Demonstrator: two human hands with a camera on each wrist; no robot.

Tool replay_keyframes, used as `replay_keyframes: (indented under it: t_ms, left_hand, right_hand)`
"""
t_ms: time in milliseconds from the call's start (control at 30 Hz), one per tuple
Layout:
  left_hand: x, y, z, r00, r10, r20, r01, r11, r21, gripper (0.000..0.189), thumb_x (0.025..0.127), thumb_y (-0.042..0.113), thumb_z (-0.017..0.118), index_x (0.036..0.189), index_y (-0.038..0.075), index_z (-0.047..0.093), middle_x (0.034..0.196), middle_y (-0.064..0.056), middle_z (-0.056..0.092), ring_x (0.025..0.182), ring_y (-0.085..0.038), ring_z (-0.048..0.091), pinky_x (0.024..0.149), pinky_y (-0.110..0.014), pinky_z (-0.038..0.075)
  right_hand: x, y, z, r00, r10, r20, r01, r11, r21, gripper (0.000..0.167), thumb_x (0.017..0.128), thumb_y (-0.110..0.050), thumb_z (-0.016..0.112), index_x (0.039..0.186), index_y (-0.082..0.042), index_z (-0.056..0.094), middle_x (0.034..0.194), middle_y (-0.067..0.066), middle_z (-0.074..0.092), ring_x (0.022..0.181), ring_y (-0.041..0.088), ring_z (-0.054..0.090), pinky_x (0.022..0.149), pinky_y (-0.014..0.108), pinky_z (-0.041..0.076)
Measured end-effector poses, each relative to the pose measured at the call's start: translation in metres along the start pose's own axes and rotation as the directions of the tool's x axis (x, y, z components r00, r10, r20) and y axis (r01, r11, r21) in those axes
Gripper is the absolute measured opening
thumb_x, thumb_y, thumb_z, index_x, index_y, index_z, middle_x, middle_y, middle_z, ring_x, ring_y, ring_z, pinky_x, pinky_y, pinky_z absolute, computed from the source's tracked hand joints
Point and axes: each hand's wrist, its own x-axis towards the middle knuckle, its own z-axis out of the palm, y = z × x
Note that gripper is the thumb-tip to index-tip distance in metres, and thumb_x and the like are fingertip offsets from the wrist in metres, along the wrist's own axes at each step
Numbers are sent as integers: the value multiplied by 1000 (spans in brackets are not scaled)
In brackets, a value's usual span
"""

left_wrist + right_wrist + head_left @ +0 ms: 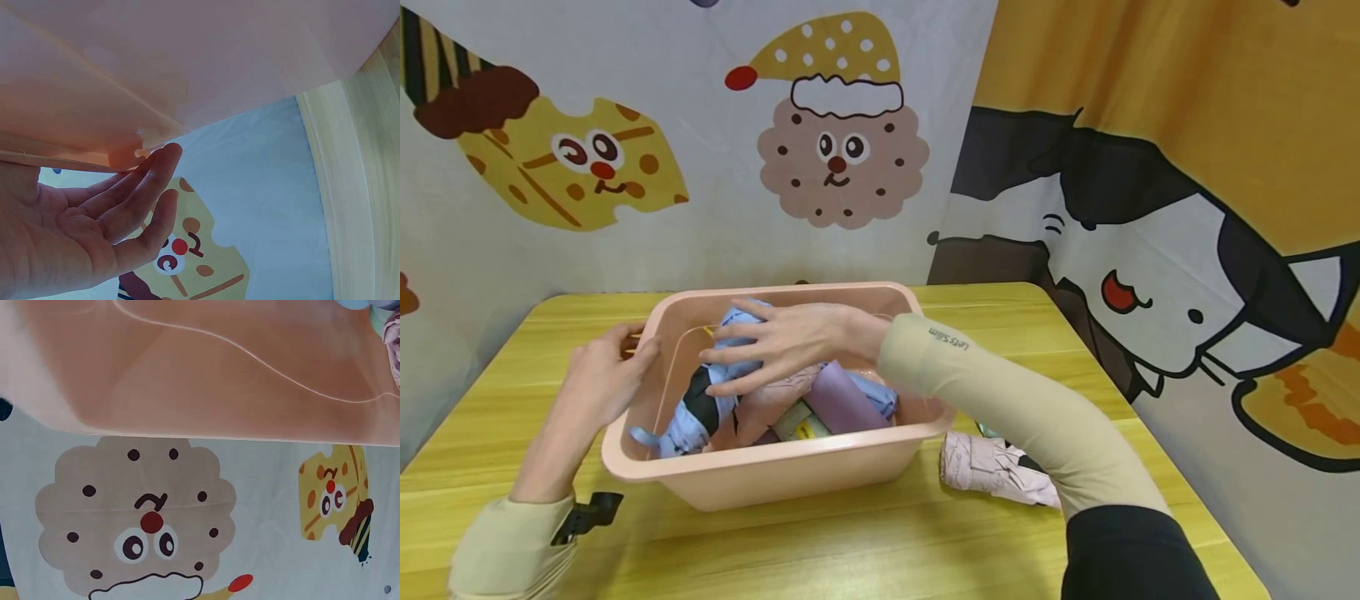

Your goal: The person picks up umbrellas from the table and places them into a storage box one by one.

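Note:
A pink plastic basin [790, 471] stands on the table with several rolled bundles inside. My left hand [598, 379] holds its left rim, thumb on top; in the left wrist view the fingers [134, 203] curve beneath the rim. My right hand [782, 342] spreads its fingers palm down over a blue folded umbrella [681, 429] with a black band, overlapping it in the head view. Beside that lie a pink bundle [767, 408], a purple roll [842, 400] and a grey-green piece with a yellow mark [801, 423]. The right wrist view shows the basin's inner wall [219, 381], without the hand.
On the wooden table [820, 550], a pale pink rolled bundle [988, 471] lies right of the basin, partly behind the right forearm. A cartoon-printed curtain [700, 250] hangs behind the table. A black strap device [587, 517] sits on the left wrist.

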Motion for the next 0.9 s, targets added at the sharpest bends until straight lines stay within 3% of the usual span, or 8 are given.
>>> replay_keyframes:
  t_ms: [333, 467, 667, 900]
  left_hand:
    - [-1, -1, 0, 1000, 7, -3, -7, 1000, 11, 63, 101, 39, 35, 136, -13, 39, 124, -38, 52, 108, -51, 55, 82, -58, 49]
    - [-1, -1, 0, 1000, 2, 6, -2, 1000, 7, 64, 101, 40, 35, 137, -13, 38, 125, -38, 52, 108, -51, 55, 82, -58, 49]
    - [-1, -1, -1, 1000, 4, 9, -4, 1000, 4, 63, 101, 39, 34, 137, -12, 38, 125, -37, 52, 109, -51, 54, 82, -58, 49]
    - [-2, -1, -2, 1000, 3, 5, -3, 1000, 0, 63, 101, 39, 35, 137, -12, 39, 125, -37, 53, 109, -51, 55, 83, -58, 48]
  right_hand:
    - [-3, -2, 0, 999, -7, 44, 5, 999, 35, 51, 105, -6, 12, 144, -30, 34, 145, 6, 44, 128, 27, 47, 103, 51, 43]
    - [-3, -3, -1, 994, 1, 110, -8, 998, 67, 53, 104, -2, 16, 146, -30, 32, 146, 5, 43, 129, 27, 46, 105, 52, 41]
    - [0, -4, -7, 977, 18, 214, -45, 991, 124, 53, 103, -3, 28, 147, -32, 30, 150, 4, 39, 133, 27, 42, 110, 53, 36]
    - [5, -4, -19, 944, 44, 328, -91, 988, 129, 58, 98, -21, 49, 149, -36, 25, 155, -1, 32, 140, 25, 35, 112, 55, 32]
